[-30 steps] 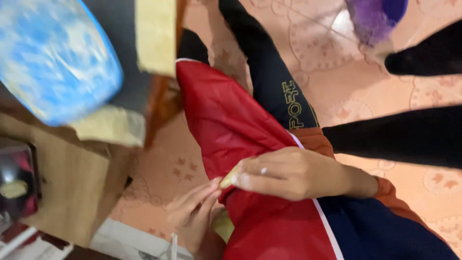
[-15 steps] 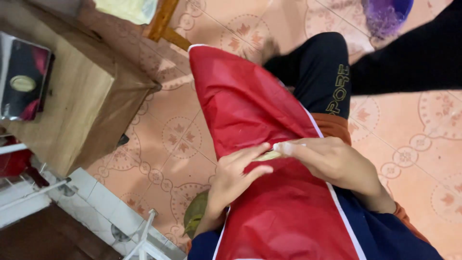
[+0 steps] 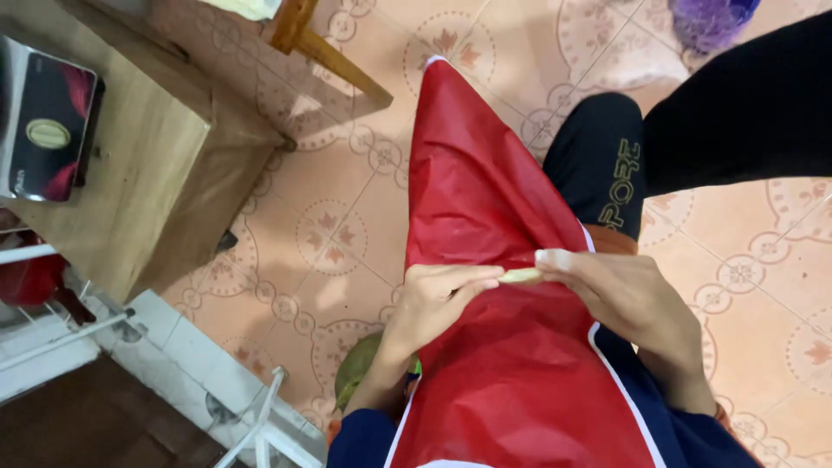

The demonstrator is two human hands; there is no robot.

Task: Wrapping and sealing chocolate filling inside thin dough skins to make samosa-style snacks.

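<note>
A red shiny cloth [image 3: 485, 199] with white and navy trim lies over my lap and black trousers [image 3: 598, 165]. Above it, my left hand [image 3: 438, 303] and my right hand [image 3: 628, 299] meet at the fingertips. Between them they pinch a small pale yellow-green piece [image 3: 522, 276]. My left thumb and fingers press on its left end, and my right fingers cover its right end. One right fingertip looks wrapped in something white.
A wooden cabinet [image 3: 165, 173] stands at the left, with a dark red and black box [image 3: 48, 130] on top. A wooden chair leg [image 3: 325, 56] crosses the patterned tile floor [image 3: 329, 234]. Also in view are a green slipper [image 3: 357, 373], a white metal rack [image 3: 260, 425] and a purple object [image 3: 711, 19].
The view has swung away from the blue object and across the floor. My left hand rose from below the cloth to meet my right hand at the pale piece.
</note>
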